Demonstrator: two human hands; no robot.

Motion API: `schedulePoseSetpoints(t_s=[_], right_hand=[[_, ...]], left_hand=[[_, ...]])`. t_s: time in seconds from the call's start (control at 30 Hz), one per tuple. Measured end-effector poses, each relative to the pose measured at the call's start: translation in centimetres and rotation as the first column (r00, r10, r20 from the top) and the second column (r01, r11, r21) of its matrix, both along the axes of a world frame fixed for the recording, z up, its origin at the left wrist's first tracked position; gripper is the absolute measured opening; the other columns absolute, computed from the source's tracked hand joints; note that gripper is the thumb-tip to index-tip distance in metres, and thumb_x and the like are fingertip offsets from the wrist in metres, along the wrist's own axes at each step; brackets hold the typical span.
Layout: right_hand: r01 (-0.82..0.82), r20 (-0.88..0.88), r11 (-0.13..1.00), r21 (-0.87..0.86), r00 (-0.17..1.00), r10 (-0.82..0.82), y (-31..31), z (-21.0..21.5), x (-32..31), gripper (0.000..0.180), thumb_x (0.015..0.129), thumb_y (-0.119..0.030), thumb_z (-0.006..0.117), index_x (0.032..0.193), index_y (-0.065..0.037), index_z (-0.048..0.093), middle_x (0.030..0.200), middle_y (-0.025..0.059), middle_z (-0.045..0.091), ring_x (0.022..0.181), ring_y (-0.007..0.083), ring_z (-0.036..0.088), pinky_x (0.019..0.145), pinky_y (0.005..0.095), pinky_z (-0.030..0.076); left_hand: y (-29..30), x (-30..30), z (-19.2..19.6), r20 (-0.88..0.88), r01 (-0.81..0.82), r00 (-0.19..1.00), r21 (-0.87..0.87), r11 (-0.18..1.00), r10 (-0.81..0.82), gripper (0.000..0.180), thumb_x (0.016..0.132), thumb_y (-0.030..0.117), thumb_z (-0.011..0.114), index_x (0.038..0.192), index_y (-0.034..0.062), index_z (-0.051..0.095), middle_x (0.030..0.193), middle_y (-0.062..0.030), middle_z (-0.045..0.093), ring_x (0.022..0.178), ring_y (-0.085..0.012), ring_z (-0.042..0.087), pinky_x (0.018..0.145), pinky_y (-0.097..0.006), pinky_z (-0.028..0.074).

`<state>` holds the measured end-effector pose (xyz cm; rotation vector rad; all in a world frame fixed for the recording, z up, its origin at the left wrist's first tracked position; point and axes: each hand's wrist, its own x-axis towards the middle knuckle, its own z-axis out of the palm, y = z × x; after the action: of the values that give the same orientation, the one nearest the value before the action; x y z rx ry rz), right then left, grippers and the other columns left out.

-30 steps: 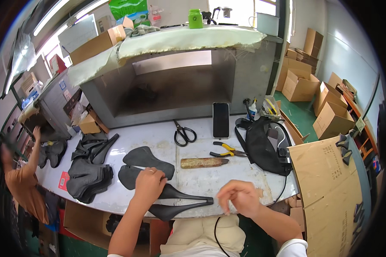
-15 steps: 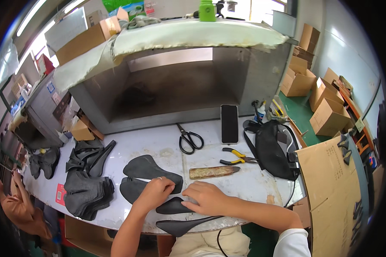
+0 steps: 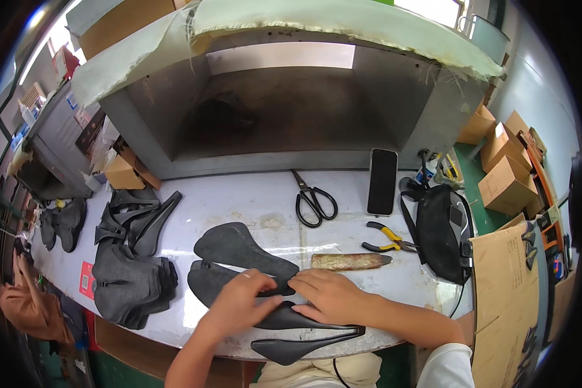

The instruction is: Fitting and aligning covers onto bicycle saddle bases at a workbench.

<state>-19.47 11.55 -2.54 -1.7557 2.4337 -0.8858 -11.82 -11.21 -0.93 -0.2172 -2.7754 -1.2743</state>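
Both my hands press on a black saddle-shaped shell (image 3: 291, 318) lying near the front edge of the white table (image 3: 252, 200). My left hand (image 3: 242, 301) rests on its wide end, fingers spread, and my right hand (image 3: 330, 294) lies flat on its middle. Under and behind them lie two more black saddle pieces (image 3: 239, 249). Another narrow black shell (image 3: 304, 346) sits at the very front edge, just below my hands.
Stacks of black saddle covers (image 3: 129, 284) and shells (image 3: 136, 216) sit at the left. Scissors (image 3: 313, 200), a phone (image 3: 382, 181), yellow-handled pliers (image 3: 388, 239), a brown file-like bar (image 3: 349, 261) and a black bag (image 3: 443, 229) lie to the right. A grey metal booth (image 3: 291, 110) stands behind.
My view has dropped closer to the table. My right hand has moved left from the table edge onto the black shell, meeting my left hand there.
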Motion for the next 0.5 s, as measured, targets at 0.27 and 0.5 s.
schedulePoseSetpoints(t_s=[0.27,0.5], right_hand=[[0.016,0.017,1.000,-0.011,1.000,-0.015,0.6,-0.7,0.2,0.042,0.082,-0.024,0.070,0.114,0.002,0.059,0.111,0.0178,0.062,0.107,0.0320,0.059,0.091,0.0389,0.049],[-0.006,-0.090,0.999,0.043,0.996,0.010,-0.1,-0.3,0.3,0.035,0.081,-0.026,0.071,0.101,0.001,0.062,0.098,0.0107,0.058,0.100,0.0268,0.056,0.086,0.0343,0.048]], left_hand=[[0.7,-1.5,-2.4,-0.048,0.070,0.996,-0.200,0.977,-0.082,0.015,0.079,0.011,0.070,0.080,0.0012,0.060,0.076,-0.0132,0.059,0.072,-0.0299,0.060,0.064,-0.040,0.048],[-5.0,-0.2,-3.0,0.017,-0.363,0.928,0.271,0.891,0.372,0.012,0.091,0.012,0.061,0.091,0.0022,0.055,0.073,-0.0007,0.050,0.066,-0.0104,0.050,0.055,-0.028,0.040]])
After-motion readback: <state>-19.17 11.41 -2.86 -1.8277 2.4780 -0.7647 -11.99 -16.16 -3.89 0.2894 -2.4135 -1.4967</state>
